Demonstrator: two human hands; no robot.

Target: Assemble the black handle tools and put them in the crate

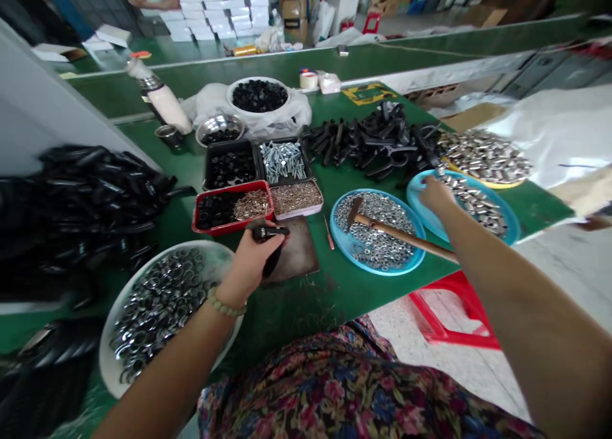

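My left hand is closed round a black plastic handle-like part, held over a dark metal plate on the table. My right hand reaches to the far right, at the left side of a blue tray with small metal cylinders in it. Its fingers look drawn together; what they hold, if anything, cannot be made out. Between my hands, a hammer lies across a blue tray of small metal nuts or rings.
At left stand a white basin of metal rings and a heap of black parts. Beyond the plate are a red tray, a tray of screws and black clamp-like parts. A thin screwdriver lies near the plate.
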